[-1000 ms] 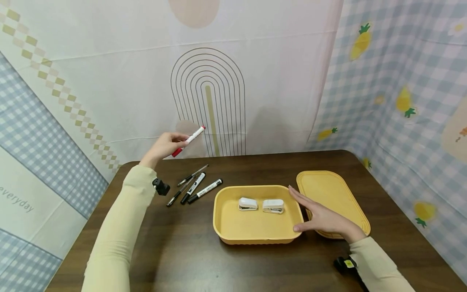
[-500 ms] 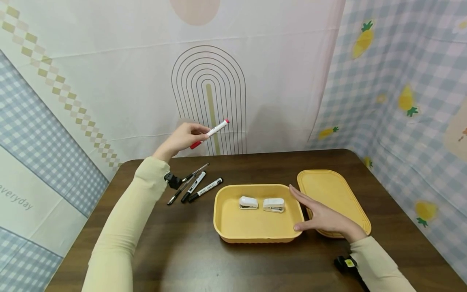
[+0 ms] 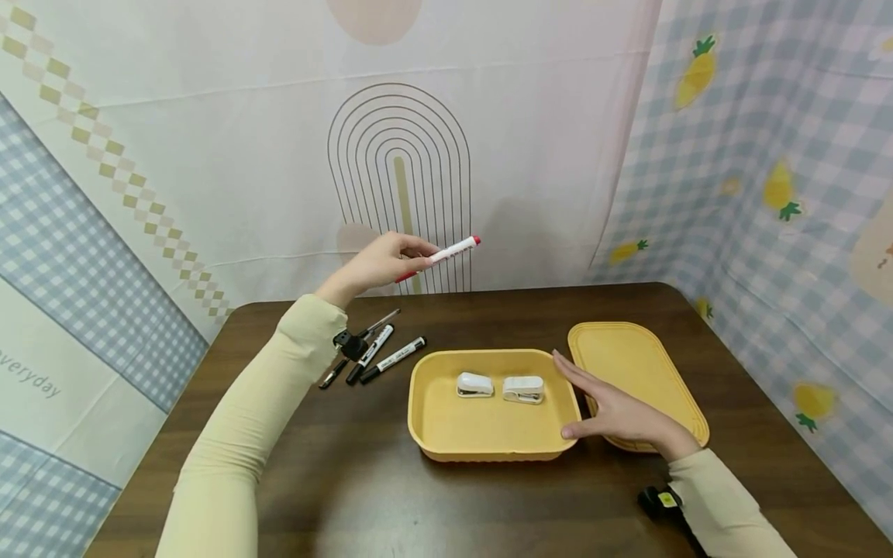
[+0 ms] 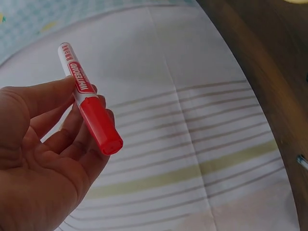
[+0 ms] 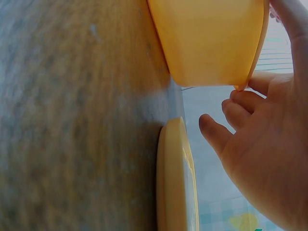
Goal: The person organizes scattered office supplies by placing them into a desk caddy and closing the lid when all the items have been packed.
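My left hand [image 3: 382, 262] pinches a red-and-white whiteboard marker [image 3: 455, 249] between thumb and fingers, raised over the back of the table. In the left wrist view the marker's red cap [image 4: 102, 126] points toward the camera and the white end away. My right hand [image 3: 624, 415] rests on the right end of a yellow box [image 3: 423, 418], thumb and index finger spread along its rim. Two small white staplers, a left stapler [image 3: 475, 384] and a right stapler [image 3: 523, 389], lie inside. The right wrist view shows the fingers at a corner of the box [image 5: 211, 43].
Left of the box lie a black-capped marker [image 3: 394, 359], a second one [image 3: 371, 354] and black pens [image 3: 336, 373], partly hidden by the left wrist camera. A yellow lid [image 3: 631, 353] lies right of the box, partly under the right hand. A patterned cloth hangs behind the brown table [image 3: 349, 480].
My left hand has carried the red marker to the right, and the marker has tipped closer to level. The right hand, box and staplers stay in place.
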Tool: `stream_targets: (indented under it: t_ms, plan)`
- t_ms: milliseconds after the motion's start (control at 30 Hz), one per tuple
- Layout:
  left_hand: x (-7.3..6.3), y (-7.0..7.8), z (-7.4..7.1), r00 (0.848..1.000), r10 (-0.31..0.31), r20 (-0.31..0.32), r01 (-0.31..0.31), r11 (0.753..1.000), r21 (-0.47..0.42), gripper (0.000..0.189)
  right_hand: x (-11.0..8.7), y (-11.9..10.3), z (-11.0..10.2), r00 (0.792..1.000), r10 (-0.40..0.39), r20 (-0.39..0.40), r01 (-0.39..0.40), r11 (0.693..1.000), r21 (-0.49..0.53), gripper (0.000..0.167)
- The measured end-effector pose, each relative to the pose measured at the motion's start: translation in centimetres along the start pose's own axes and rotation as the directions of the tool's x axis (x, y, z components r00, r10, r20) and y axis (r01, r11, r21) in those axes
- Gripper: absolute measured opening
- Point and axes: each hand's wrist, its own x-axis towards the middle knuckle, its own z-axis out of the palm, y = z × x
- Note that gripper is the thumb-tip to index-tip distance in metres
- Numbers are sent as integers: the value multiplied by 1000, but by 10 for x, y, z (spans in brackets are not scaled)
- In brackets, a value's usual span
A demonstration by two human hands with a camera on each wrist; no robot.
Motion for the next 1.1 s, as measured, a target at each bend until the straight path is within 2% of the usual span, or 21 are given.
stream_targets:
  t_ms: [300,433,633,900,1100]
  plan:
    - [0,21,9,995,75,67,-77,997,31,27,2,-1,-1,1000,-4,6,4,1000,7,111]
    - [2,26,15,990,103,96,-109,992,60,26,3,-2,0,1000,-5,7,5,1000,9,111]
    - [5,32,28,983,116,145,-125,990,58,26,2,-4,0,1000,3,7,-3,1000,11,111]
    - [10,36,50,961,162,225,-186,978,90,24,2,-2,-1,1000,5,-5,-5,1000,-7,112]
    - [8,36,68,942,158,297,-199,974,111,24,2,-3,0,1000,-4,3,4,1000,6,111]
